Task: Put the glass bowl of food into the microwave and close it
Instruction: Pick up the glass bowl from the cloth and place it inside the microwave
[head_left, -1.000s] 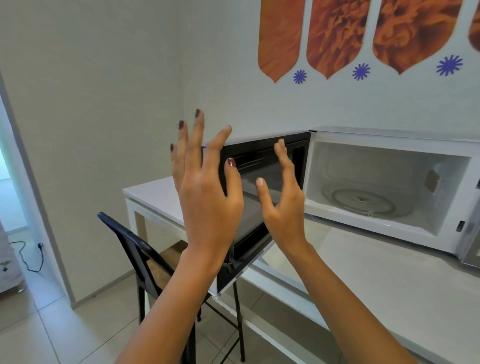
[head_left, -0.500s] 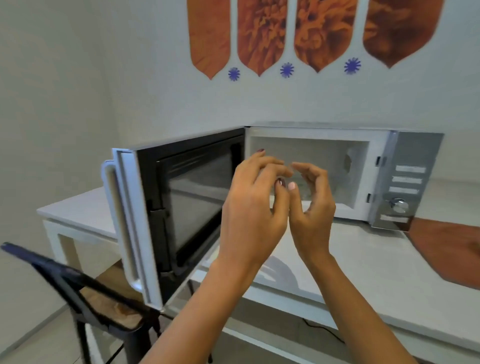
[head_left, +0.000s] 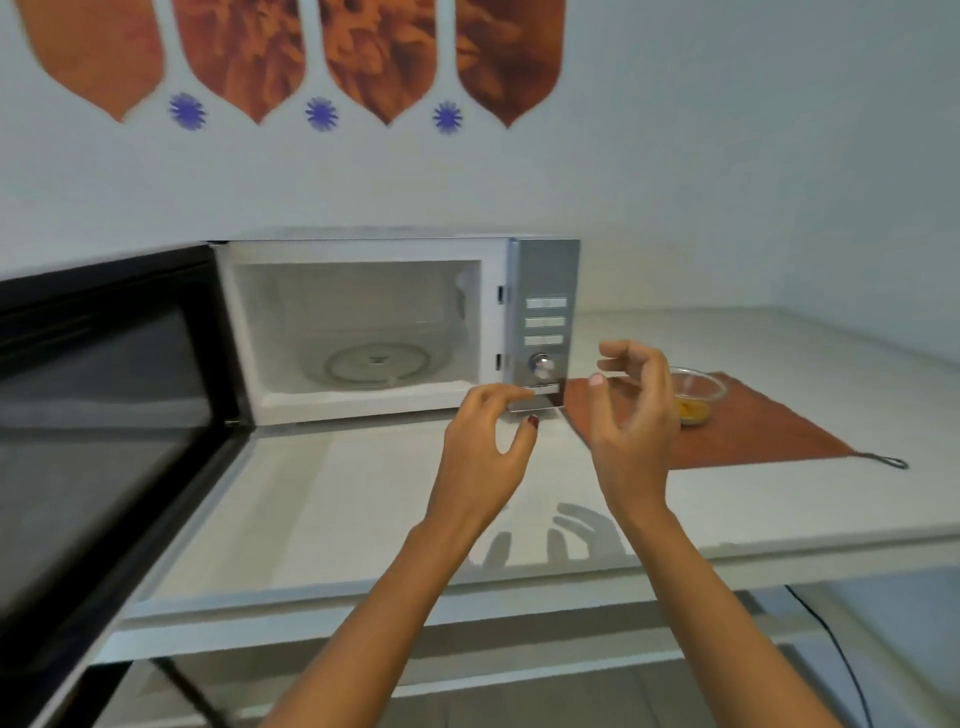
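A white microwave (head_left: 363, 249) stands on the counter against the wall, its dark-windowed door (head_left: 104, 415) swung wide to the left. Inside, the glass turntable (head_left: 382, 364) is bare. The glass bowl (head_left: 698, 395) with yellow food sits on a rust-coloured mat (head_left: 753, 436) just right of the microwave, partly hidden behind my right hand. My left hand (head_left: 483, 457) hovers in front of the control panel with fingers curled and apart, holding nothing. My right hand (head_left: 634, 421) is raised over the mat's left edge, fingers loosely spread, empty, a little short of the bowl.
The white counter (head_left: 363, 499) runs from the microwave to a corner at the right. The silver control panel (head_left: 545, 322) has a knob and buttons. A black cable (head_left: 841, 654) hangs below the counter's right side. Orange wall decor hangs above.
The view has swung right, bringing the bowl and mat into sight. Both hands have moved right from the microwave opening toward the panel and mat, and have spread apart.
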